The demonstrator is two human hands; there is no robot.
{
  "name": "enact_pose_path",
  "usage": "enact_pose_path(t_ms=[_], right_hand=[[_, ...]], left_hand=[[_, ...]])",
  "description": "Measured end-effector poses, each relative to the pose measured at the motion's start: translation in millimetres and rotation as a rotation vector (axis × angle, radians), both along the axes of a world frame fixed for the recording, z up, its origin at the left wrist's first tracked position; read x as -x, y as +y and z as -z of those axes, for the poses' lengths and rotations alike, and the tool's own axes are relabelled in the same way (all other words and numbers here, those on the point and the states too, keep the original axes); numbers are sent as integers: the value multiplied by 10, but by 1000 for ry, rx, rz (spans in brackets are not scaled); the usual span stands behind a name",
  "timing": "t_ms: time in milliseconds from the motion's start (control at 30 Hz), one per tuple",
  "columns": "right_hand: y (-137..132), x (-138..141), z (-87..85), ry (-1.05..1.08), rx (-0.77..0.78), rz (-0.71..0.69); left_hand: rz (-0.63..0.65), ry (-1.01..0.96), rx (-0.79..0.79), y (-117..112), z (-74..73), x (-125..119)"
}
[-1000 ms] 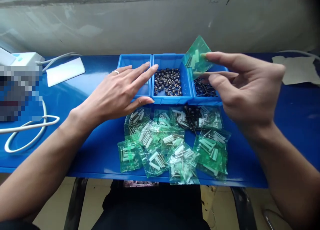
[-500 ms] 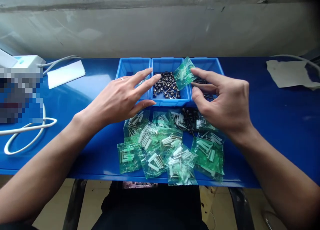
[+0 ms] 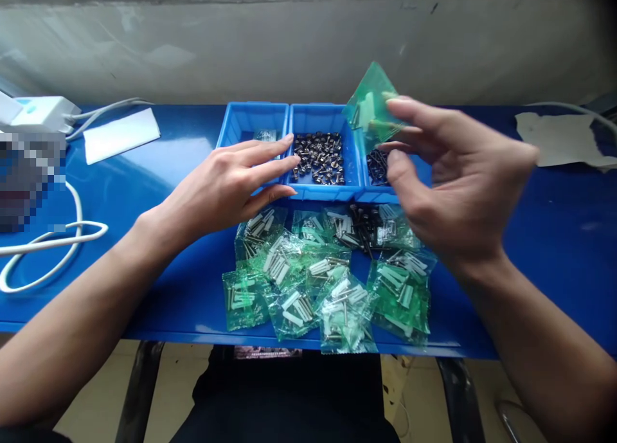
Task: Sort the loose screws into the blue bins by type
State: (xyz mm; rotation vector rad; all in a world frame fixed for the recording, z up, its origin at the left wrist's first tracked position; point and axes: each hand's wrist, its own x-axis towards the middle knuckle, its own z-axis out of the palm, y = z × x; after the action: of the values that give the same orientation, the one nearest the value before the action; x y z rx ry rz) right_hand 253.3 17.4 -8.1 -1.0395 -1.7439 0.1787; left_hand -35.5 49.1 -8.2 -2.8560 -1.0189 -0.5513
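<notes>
Nearest, green plastic bags of metal pins (image 3: 328,289) lie on the blue surface (image 3: 554,250). The left hand (image 3: 216,186) is open, its grip released, beside the blue bins (image 3: 322,195). The right hand (image 3: 457,179) grips a small green bag (image 3: 369,102) by its right edge, upper right of centre, higher than before. The bag is light and slippery; hold its flat seam, clear of the stiff pins.

And up it goes: the right hand (image 3: 457,186) has whisked the green plastic packet (image 3: 370,102) higher, clear of the middle blue bin (image 3: 325,195), now standing tall on one corner above the back rim!
</notes>
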Motion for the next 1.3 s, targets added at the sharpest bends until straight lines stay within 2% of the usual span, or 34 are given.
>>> enact_pose_path(t_ms=[67,233,367,467,567,667,733,800,867,933,1100,1200,1300], right_hand=[[-58,46,-51,96,14,-38],[-166,125,-91,118,91,-113],[-199,144,-70,28,10,-55],[-202,176,-61,89,-15,13],[-201,232,-61,219,22,6],[-223,269,-66,225,105,-50],[-249,267,-66,215,181,-107],[-269,246,-63,255,235,-218],[-278,219,-57,272,236,-315],[-281,201,-52,203,202,-328],[-308,178,-42,160,219,-327],[-289,126,-15,28,84,-280],[-234,84,19,-12,-39,-165]], left_hand=[[15,-7,-9,-11,-1,-6],[15,-8,-42,-25,19,-22],[3,25,-61,-36,14,-19],[7,-35,-131,-115,-48,-45],[-8,-156,-214,-251,-140,-129],[-60,-121,-280,-346,-201,-227],[-140,-105,-292,-367,-210,-267],[-222,-174,-238,-370,-201,-278],[-273,-350,-115,-376,-187,-273],[-289,-514,16,-393,-177,-270],[-152,-733,289,-440,-191,-315],[-114,-871,373,-434,-205,-329],[30,-864,455,-389,-163,-311]])
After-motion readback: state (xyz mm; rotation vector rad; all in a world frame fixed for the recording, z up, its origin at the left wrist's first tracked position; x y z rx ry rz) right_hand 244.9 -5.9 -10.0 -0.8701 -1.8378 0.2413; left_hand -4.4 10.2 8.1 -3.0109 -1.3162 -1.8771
